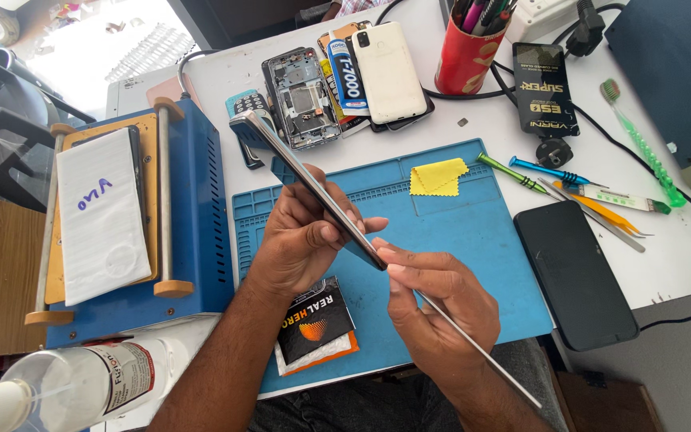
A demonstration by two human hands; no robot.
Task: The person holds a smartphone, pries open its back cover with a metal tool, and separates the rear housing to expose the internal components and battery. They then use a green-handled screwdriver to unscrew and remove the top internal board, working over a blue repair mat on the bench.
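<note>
Left hand (301, 240) gripping phone (305, 180), right hand (433, 308) pinching metal tool (481, 352)

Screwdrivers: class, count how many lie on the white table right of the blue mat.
2. A green-handled screwdriver lies just off the mat's upper right corner; a blue-handled screwdriver lies beside it to the right. More could be hidden in the red pen cup.

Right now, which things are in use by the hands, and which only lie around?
In use:
left hand
right hand
phone held on edge
thin metal tool

Lying about:
yellow cloth
black phone
red pen cup
green toothbrush
screwdrivers
</note>
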